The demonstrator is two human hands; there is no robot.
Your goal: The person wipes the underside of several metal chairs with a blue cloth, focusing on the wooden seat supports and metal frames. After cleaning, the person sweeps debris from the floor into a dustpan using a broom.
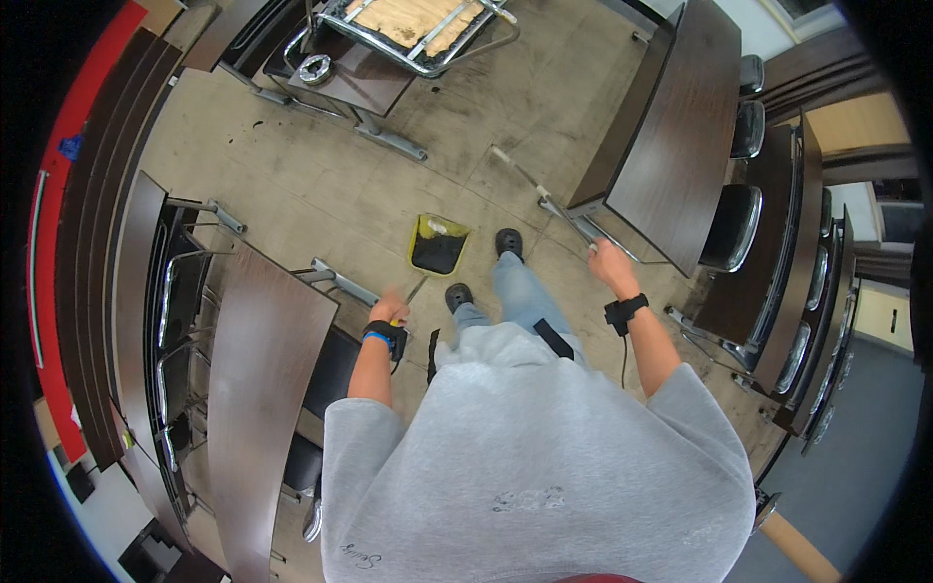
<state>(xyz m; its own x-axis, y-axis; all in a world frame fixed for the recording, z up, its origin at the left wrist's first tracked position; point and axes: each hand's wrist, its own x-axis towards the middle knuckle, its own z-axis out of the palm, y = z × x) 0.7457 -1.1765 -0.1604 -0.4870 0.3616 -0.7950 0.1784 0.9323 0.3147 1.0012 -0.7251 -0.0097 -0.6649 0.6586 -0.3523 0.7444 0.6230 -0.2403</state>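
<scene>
My left hand [390, 306], blurred, is closed around the handle of a long-handled yellow-green dustpan [412, 244]. The pan rests on the floor just ahead of my feet, its inside dark with a pale patch near the far edge. In my right hand [612, 268] is the upper end of a long pole [519, 169]. It slants forward and left past a table's corner, and its pale far end lies close to the floor. What kind of tool head it carries, I cannot tell.
Dark wooden tables stand left [270, 379] and right [678, 146], with black chairs [731, 226] beyond the right one. Ahead, an upturned chair [415, 29] and a roll of tape [315, 69] sit on another table [364, 80]. Metal table feet [346, 283] jut onto the scuffed, debris-strewn floor [313, 167].
</scene>
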